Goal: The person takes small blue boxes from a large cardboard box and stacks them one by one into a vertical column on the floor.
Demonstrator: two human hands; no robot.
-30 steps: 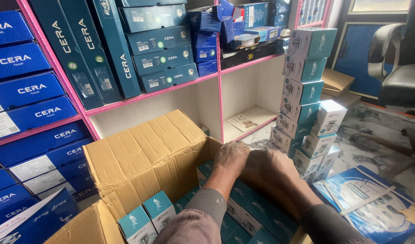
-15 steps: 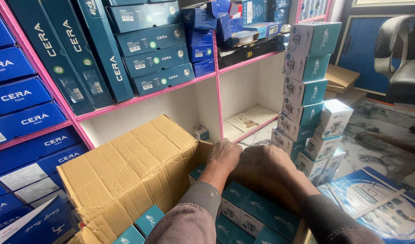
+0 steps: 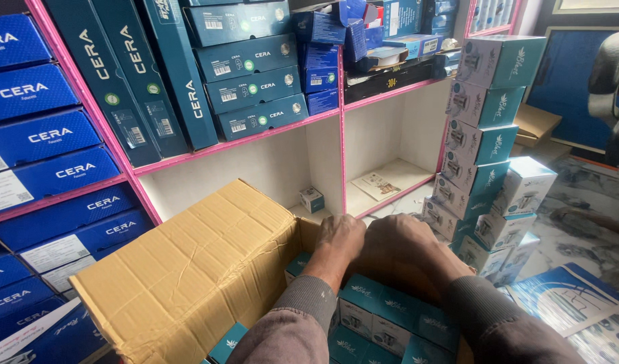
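Note:
An open brown cardboard carton (image 3: 201, 269) sits in front of me, packed with several small teal and white boxes (image 3: 377, 317). My left hand (image 3: 339, 239) and my right hand (image 3: 400, 243) are side by side, reaching down into the far end of the carton. Their fingers curl over the far row of boxes; what they grip is hidden behind the hands. Both arms wear grey sleeves.
A tall stack of teal and white boxes (image 3: 488, 135) stands right of the carton. Pink-framed shelves (image 3: 255, 138) hold blue boxes above and left. A lone small box (image 3: 312, 199) and a leaflet (image 3: 377, 185) lie on the low shelf. Flat blue packs (image 3: 579, 303) lie at right.
The view has shifted left and closer to the carton. Both hands stay together at the carton's far end, pushed slightly deeper.

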